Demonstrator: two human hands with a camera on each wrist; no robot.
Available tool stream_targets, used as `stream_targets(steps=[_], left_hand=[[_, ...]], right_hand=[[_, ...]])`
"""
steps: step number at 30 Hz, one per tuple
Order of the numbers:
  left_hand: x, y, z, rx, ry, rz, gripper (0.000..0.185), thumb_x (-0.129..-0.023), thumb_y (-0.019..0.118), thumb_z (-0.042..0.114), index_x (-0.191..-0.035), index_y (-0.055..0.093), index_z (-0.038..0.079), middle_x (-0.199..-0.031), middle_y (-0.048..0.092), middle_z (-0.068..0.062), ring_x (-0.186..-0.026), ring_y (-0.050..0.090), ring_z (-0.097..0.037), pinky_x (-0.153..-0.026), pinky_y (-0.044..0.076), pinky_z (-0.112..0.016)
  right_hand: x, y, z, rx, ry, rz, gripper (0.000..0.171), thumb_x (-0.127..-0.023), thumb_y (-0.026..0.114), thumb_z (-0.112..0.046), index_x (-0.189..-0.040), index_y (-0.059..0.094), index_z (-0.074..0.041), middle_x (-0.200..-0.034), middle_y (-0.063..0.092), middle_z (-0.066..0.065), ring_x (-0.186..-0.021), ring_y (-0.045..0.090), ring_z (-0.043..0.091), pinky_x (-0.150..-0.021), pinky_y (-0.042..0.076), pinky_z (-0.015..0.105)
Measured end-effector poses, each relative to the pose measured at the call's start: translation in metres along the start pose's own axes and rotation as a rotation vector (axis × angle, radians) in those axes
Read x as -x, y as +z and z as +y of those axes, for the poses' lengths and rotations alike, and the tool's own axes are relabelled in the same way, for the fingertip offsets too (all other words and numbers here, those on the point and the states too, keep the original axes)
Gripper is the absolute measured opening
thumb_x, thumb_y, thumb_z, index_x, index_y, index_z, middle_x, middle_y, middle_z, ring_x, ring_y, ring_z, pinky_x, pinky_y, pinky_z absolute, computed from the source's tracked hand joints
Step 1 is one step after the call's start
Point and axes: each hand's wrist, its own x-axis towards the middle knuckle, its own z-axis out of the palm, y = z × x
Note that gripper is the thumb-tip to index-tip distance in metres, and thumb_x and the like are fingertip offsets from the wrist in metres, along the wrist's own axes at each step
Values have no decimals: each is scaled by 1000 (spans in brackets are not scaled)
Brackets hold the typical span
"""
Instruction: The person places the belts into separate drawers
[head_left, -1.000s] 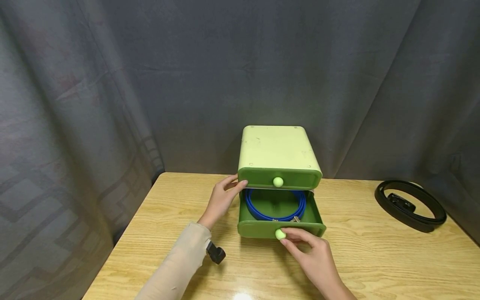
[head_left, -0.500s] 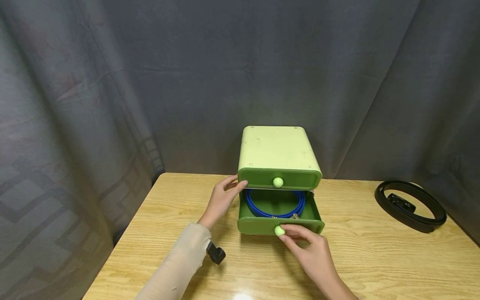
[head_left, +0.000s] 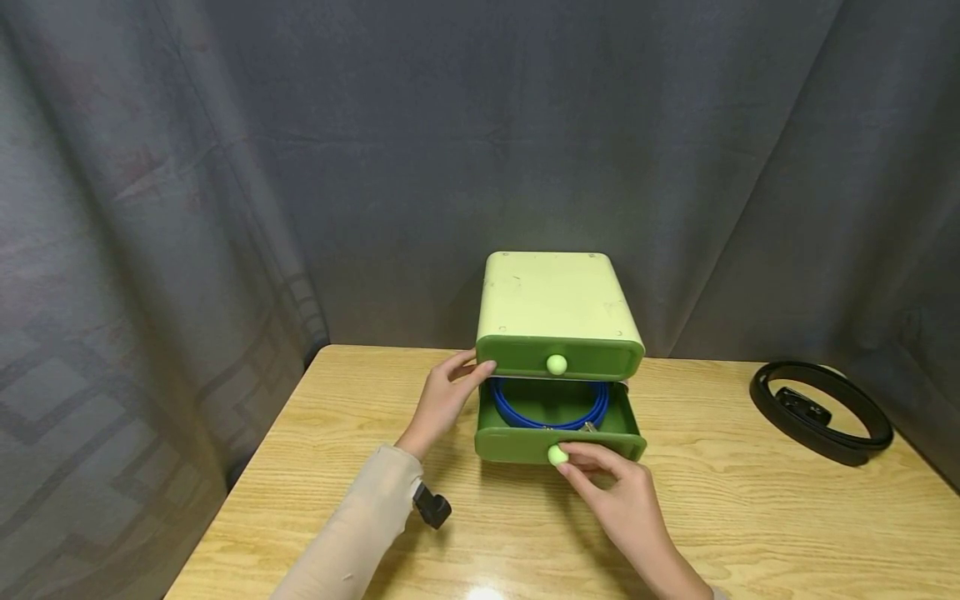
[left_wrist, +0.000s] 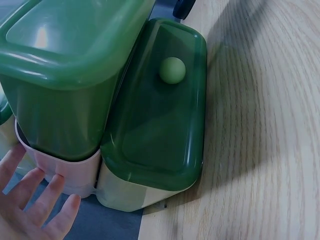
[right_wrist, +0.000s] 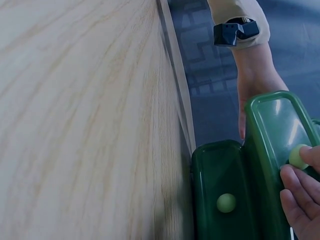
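Drawer box (head_left: 553, 300) — pale green top, two dark green drawers, standing near the back edge of the wooden table (head_left: 750, 517), in front of a grey curtain (head_left: 225, 167).

Upper drawer (head_left: 559, 358) — closed, round light knob at its middle.

Lower drawer (head_left: 558, 437) — part-way out; a coiled blue cable (head_left: 550, 408) lies inside, its front part hidden behind the drawer face.

Knob of the lower drawer (head_left: 557, 455) — pinched by the right hand (head_left: 618, 500); thumb and forefinger curl round it, the other fingers (right_wrist: 300, 200) folded just below.

Left hand (head_left: 442, 400) — rests against the left side of the box at the level of the upper drawer, fingers (left_wrist: 47, 200) nearly straight and laid flat on the wall, grasping nothing. A beige sleeve (head_left: 352, 533) covers the forearm, with a small black device (head_left: 432, 505) at the wrist.

Black belt (head_left: 821, 408) — coiled, on the table well apart to the right of the box.
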Motion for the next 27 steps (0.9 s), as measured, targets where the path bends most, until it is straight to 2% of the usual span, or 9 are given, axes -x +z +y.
stream_targets(steps=[11,27], left_hand=[[2,0,1,0,0,-2,53,-92,70,44,-135,62,14,-137,57,-5,-123,57,-23,-102,47,-44],[1,0,1,0,-1,2,52,-92,70,43,-134,62,15,-137,57,-5,-122,57,-22,-101,47,-45]], right_hand=[[-5,2,4,20,11,-1,26,-79,83,-5,-100,78,-19,-88,74,-11,-77,68,7,-69,58,29],[-10,3,9,18,-18,2,25,-80,82,-5,-100,78,-18,-88,74,-9,-77,68,7,-68,58,27]])
